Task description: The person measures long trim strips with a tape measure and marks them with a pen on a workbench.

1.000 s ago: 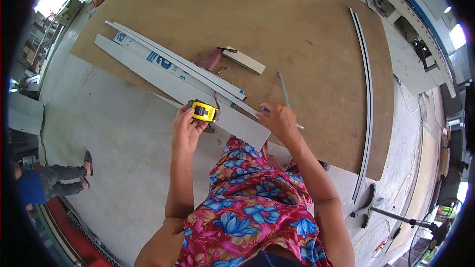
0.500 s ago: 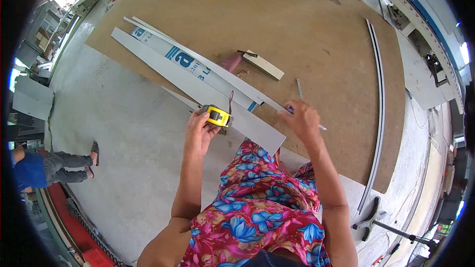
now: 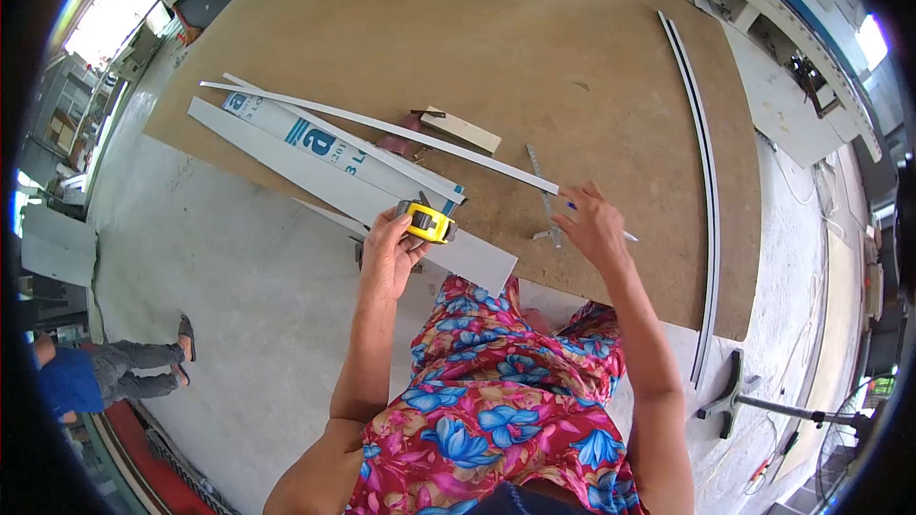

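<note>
My left hand (image 3: 389, 253) is closed around a yellow and black tape measure (image 3: 428, 223), held above the near end of a wide white panel strip (image 3: 477, 260). In my right hand (image 3: 599, 227) is a pen (image 3: 629, 236) with a white body and a blue end, the fingers partly spread around it. Just beyond those fingertips ends a long thin white strip (image 3: 382, 132), which crosses over the other strips at an angle. A film-covered strip with blue lettering (image 3: 315, 140) lies beside the wide one.
A metal ruler-like square (image 3: 536, 164) lies on the brown board table (image 3: 458, 29) near my right hand. Behind the strips are a wooden block (image 3: 468, 132) and a reddish tool (image 3: 401, 145). A long metal rail (image 3: 701, 162) lies at the right; a person (image 3: 76, 377) stands at the left.
The thin white strip has swung away from the strips beside it. My right hand is now off its end, with fingers more spread. The view has shifted slightly, and the square shows more fully.
</note>
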The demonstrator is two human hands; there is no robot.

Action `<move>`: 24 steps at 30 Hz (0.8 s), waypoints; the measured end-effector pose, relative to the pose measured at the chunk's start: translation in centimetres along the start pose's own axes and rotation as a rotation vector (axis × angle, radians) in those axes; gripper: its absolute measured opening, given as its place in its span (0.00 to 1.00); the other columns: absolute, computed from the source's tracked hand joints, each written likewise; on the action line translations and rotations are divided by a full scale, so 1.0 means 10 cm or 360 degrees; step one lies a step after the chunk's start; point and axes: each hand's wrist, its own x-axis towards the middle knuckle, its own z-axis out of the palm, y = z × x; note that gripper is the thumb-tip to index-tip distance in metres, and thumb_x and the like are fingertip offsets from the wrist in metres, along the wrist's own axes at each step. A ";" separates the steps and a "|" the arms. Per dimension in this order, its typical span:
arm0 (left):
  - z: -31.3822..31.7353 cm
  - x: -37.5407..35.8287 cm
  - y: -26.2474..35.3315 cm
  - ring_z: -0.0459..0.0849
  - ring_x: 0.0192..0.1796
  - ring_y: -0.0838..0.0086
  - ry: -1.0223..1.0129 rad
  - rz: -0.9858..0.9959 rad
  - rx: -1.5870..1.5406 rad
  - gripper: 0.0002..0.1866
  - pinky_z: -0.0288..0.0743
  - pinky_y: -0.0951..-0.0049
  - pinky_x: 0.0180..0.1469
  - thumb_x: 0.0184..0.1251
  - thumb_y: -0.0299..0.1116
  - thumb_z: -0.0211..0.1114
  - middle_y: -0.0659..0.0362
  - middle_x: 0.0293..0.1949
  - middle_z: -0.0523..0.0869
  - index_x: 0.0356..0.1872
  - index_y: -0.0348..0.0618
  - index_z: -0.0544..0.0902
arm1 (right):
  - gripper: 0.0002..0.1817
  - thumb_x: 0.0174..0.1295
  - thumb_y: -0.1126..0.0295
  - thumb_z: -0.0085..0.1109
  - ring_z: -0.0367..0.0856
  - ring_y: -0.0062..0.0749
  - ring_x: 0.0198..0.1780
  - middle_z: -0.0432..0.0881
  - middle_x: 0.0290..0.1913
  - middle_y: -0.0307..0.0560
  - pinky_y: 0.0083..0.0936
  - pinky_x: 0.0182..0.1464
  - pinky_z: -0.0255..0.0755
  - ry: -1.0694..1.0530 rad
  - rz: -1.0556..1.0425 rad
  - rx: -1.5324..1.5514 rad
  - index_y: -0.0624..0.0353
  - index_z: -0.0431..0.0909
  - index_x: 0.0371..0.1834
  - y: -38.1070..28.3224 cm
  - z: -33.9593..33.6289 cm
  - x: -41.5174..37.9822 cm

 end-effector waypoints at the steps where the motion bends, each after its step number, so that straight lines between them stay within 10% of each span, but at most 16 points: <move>1: 0.05 0.01 0.01 0.78 0.42 0.71 -0.0033 -0.0004 0.0006 0.23 0.75 0.70 0.44 0.58 0.39 0.63 0.53 0.41 0.77 0.50 0.39 0.67 | 0.15 0.47 0.64 0.66 0.79 0.44 0.38 0.76 0.40 0.49 0.35 0.39 0.74 0.0023 -0.0002 -0.0023 0.54 0.79 0.38 -0.02 0.10 0.05; 8: 0.21 0.09 0.07 0.76 0.47 0.66 -0.0209 -0.0081 -0.0140 0.21 0.75 0.65 0.50 0.60 0.40 0.63 0.50 0.44 0.76 0.48 0.37 0.72 | 0.14 0.50 0.66 0.63 0.78 0.47 0.40 0.73 0.43 0.51 0.38 0.38 0.74 -0.0072 0.0133 -0.0179 0.54 0.80 0.41 -0.03 0.64 0.45; 24: 0.98 0.27 -0.48 0.79 0.45 0.69 -0.0565 -0.0499 -0.0188 0.18 0.78 0.64 0.50 0.57 0.33 0.65 0.51 0.42 0.79 0.45 0.33 0.75 | 0.11 0.51 0.72 0.59 0.77 0.45 0.44 0.75 0.42 0.49 0.37 0.42 0.72 0.0294 0.0590 -0.0138 0.52 0.82 0.38 1.04 -0.47 -0.63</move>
